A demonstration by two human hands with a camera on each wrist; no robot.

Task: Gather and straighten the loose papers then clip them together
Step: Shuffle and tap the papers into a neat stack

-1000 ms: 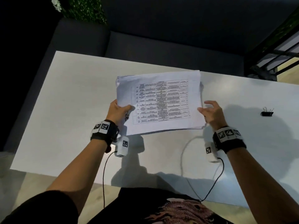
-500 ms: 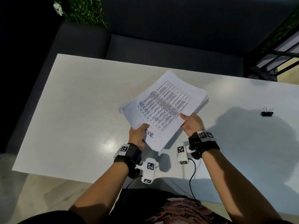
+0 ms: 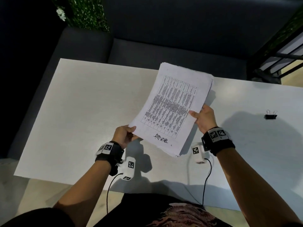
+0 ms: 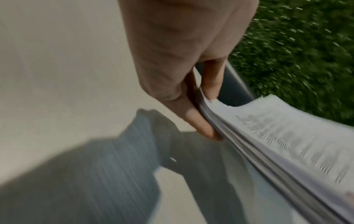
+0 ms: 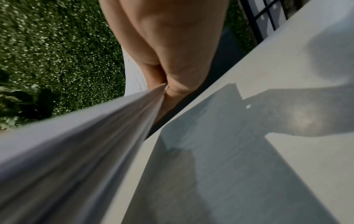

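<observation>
While the stack of papers (image 3: 173, 108) is hanging lifted above the white table (image 3: 85, 112), we are holding it with both hands. Our left hand (image 3: 123, 135) is pinching the stack's near left corner, thumb on top and fingers curled underneath, as the left wrist view is showing plainly. Our right hand (image 3: 204, 119) is gripping the stack's right long edge, thumb lying on the printed top sheet; the right wrist view is showing the sheets closed between thumb and fingers. Neither grip is slack, and neither is holding anything but the stack.

The stack's long axis is running away from us, from its near short edge by our wrists toward its far short edge at the table's back side, leaning a little rightward. The sheet edges are looking nearly flush, though a few are fanning slightly at the far right corner.

The black binder clip (image 3: 270, 115) is lying on the table well apart from the stack, off to the right of it and beyond our right hand. Measured from the stack, the clip is sitting on the same side as our right grip, so we are judging the right hand nearer to it; the left would then be carrying the stack alone.
</observation>
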